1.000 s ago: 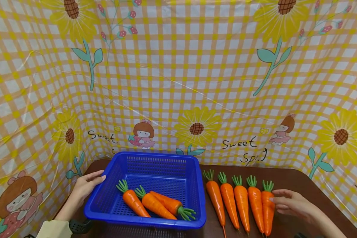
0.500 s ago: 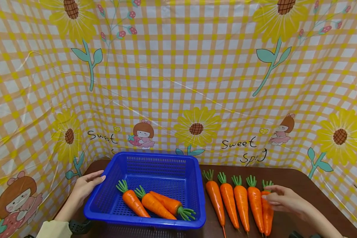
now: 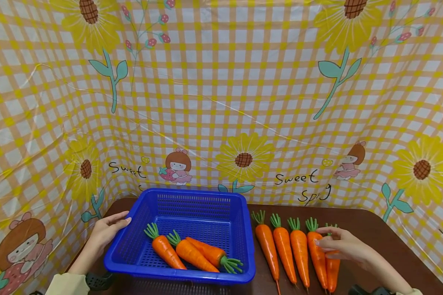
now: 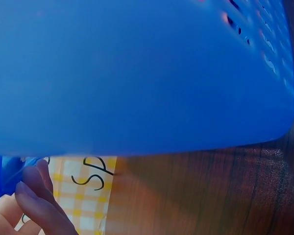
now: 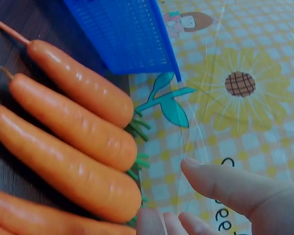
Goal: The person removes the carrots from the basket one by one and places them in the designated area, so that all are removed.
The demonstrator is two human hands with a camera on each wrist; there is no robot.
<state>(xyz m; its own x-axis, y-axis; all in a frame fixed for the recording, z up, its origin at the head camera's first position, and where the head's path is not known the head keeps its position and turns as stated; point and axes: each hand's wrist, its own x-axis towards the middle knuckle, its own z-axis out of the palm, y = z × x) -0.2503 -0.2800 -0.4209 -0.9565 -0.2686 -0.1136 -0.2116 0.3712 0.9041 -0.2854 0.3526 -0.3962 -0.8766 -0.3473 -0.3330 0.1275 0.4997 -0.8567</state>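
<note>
My left hand (image 3: 108, 229) is at the left rim of a blue plastic basket (image 3: 249, 246), thumb and fingers gripping the edge; in the left wrist view, fingers (image 4: 41, 200) show below the basket wall (image 4: 137, 88). Three carrots with green stubs lie inside, one a carrot (image 3: 166, 250) at the left. To the basket's right is a row of several carrots, tops pointing away. My right hand (image 3: 348, 246) hovers at its right end, fingertips over the upper part of the second carrot from the right (image 3: 318, 262), partly hiding the rightmost carrot (image 3: 332, 272). Its thumb and fingers are spread apart.
Everything stands on a dark brown table (image 3: 369, 229). A checked cloth (image 3: 221, 102) with printed sunflowers hangs behind and at both sides. The basket's right wall stands close to the leftmost carrot of the row (image 3: 267, 246).
My right hand has moved left, from beside the rightmost carrot to over the carrot left of it. The left hand, basket and carrots show no clear movement.
</note>
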